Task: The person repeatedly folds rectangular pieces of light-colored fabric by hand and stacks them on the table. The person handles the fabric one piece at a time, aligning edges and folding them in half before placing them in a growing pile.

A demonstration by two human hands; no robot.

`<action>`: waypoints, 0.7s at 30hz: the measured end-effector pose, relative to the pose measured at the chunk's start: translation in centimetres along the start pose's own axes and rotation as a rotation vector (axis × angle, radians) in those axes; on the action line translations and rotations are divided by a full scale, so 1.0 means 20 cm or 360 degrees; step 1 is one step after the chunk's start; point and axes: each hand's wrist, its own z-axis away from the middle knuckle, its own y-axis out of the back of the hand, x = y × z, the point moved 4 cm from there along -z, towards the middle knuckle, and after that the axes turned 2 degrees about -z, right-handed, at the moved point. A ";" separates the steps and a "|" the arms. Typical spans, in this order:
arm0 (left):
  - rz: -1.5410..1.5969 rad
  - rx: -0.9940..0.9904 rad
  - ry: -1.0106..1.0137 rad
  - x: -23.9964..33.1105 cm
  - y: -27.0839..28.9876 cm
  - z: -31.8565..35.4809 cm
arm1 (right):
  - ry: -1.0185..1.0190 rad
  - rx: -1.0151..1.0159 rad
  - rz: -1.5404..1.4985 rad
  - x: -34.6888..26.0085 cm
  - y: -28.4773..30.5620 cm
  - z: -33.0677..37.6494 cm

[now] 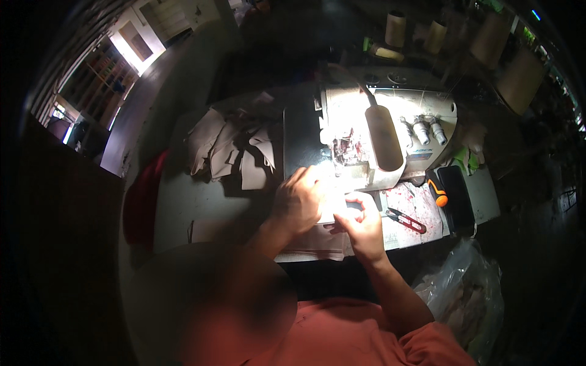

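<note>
Pale pinkish cloth (314,244) lies at the near edge of the table (186,213), below both hands and in front of the white sewing machine (430,104). The left hand (300,198) is palm-down with its fingers close together, their tips in the glare beside the machine; what lies beneath them is washed out. The right hand (364,229) curves thumb and forefinger towards each other at the far end of the cloth, but I cannot tell whether they pinch it. The lamp (383,137) throws such light there that an edge could drift out of line unnoticed, and fingertips this near the machine could be caught if it ran. Cloth at the table's edge might slip or drag, its own weight pulling it askew. Red snips (407,221) lie just right of the right hand, so a sideways sweep could knock them or meet the blade. Left of the machine, the loose pieces (229,146) overlap untidily, and a careless pull could bring several along.
</note>
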 end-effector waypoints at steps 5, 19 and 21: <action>0.0167 -0.0046 0.0141 -0.06 -0.01 -0.04 | -0.0021 0.0038 0.0043 0.00 0.00 -0.03; 0.0288 0.0208 -0.0095 -0.10 -0.03 -0.05 | -0.0044 0.0050 0.0136 -0.02 -0.01 -0.11; 0.0369 0.0145 -0.0022 -0.17 -0.04 -0.11 | -0.0081 0.0051 0.0093 -0.02 0.00 -0.08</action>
